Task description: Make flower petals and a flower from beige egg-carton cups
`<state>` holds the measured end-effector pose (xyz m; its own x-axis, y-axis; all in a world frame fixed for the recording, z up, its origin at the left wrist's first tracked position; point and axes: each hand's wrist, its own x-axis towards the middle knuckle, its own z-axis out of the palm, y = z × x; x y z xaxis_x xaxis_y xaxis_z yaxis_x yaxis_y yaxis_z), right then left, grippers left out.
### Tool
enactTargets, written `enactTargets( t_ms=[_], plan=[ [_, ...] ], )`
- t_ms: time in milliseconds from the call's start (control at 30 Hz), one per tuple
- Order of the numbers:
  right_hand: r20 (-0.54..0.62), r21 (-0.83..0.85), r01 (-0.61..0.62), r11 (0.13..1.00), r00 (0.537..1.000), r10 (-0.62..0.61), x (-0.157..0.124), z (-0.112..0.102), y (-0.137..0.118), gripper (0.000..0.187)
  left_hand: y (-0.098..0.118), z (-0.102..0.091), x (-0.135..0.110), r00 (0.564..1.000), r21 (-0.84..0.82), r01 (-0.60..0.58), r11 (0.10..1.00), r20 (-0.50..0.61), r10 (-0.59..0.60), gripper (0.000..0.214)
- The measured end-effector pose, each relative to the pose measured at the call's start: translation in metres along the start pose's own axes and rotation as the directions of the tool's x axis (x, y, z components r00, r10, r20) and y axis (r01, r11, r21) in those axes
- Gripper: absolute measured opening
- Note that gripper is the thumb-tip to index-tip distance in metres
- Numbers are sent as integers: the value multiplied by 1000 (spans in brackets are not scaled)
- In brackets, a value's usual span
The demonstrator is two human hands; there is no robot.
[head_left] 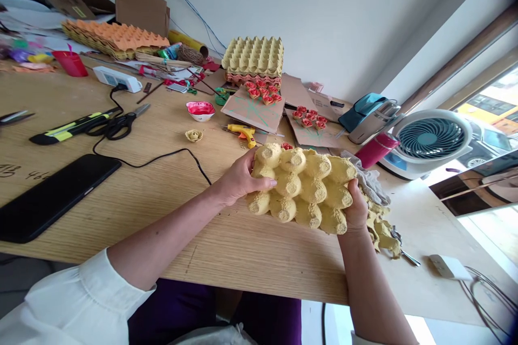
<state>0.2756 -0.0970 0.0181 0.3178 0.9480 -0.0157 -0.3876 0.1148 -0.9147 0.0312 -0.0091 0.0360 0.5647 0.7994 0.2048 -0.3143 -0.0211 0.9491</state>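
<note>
Wall (324,21): white finish. Worktop (259,259): light wood grain, standing along the wall. Window (491,99): right side, admitting bright daylight.

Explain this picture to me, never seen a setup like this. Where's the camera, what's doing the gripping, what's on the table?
There is no machine here: the hands are a person's own, bare. The single picture comes from a camera worn on the head, looking forward and down.

The left hand and right hand hold opposite ends of a piece of yellow egg tray, its bumps toward the camera.

On the wooden table behind it lie a yellow glue gun and a small bowl, red inside. Further back, red flowers sit on cardboard, near stacked egg trays. Scissors lie to the left; a fan stands to the right.
</note>
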Motion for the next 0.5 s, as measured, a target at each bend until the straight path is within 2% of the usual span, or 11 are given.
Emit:
enactTargets(
  t_ms=[133,300,400,500],
  plan=[
    [22,5,24,1000,999,-25,-1,3,-1,52,-1,1,0,1000,7,1,1000,17,-1,62],
    [19,37,94,995,995,-95,0,4,-2,48,-9,0,1,998,62,-22,998,-63,26,69],
    [-1,29,167,985,986,-167,0,4,-5,48,-14,0,1,997,23,68,997,-40,-67,86],
    [-6,37,191,981,982,-191,-1,4,-7,49,-16,3,-1,992,-3,128,992,18,-128,86]
  ],
)
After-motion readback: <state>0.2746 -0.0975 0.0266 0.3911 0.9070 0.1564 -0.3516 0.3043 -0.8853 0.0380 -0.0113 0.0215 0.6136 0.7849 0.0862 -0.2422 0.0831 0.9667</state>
